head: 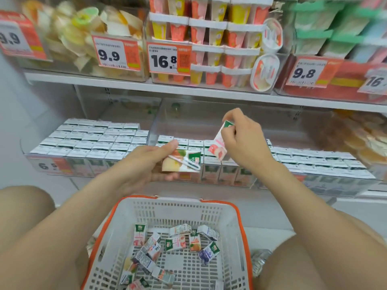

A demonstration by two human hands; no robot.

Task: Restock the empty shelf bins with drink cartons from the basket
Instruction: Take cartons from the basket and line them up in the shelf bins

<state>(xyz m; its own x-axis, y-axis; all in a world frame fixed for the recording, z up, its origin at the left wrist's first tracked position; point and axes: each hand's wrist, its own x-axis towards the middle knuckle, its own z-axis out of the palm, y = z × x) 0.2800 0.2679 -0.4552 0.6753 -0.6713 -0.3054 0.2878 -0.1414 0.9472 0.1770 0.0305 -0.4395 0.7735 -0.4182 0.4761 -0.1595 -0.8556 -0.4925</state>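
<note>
My left hand [144, 162] holds a drink carton [182, 162] lying flat, its straw side up, just in front of the middle shelf bin [155, 122]. My right hand [240, 141] pinches a pink carton [218, 144] by its top, tilted, above the rows of cartons in that bin. The bin's back half is bare. Below, between my knees, a white basket [234, 218] with orange rim holds several loose cartons [174, 243] scattered on its floor.
The left bin [88, 141] and the right bin [314, 162] are packed with upright cartons. The shelf above [146, 84] carries clear bins of snacks and cup desserts with price tags hanging over its front edge. My bare knees flank the basket.
</note>
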